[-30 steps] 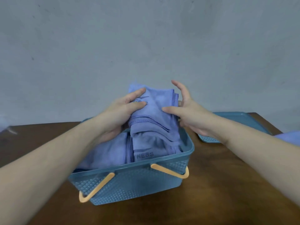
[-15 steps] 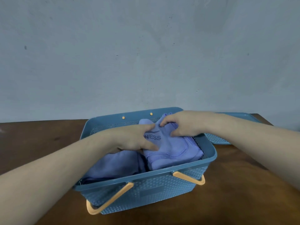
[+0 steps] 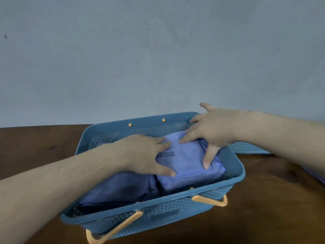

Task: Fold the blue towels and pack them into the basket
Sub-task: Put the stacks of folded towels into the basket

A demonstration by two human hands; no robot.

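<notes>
Hands lie flat: left hand (image 3: 149,154) and right hand (image 3: 209,132), fingers spread, gripping nothing, press the folded towel (image 3: 186,166) down so it fits the basket (image 3: 233,166).

Only one readable text: dark letters "ESS" on the top towel (image 3: 186,161) in the basket (image 3: 158,215), right half. Start of the word is hidden under the left hand (image 3: 146,154). A dark swoosh-like mark sits just above the letters, partly covered too. No other text, labels or nos. legible.
</notes>
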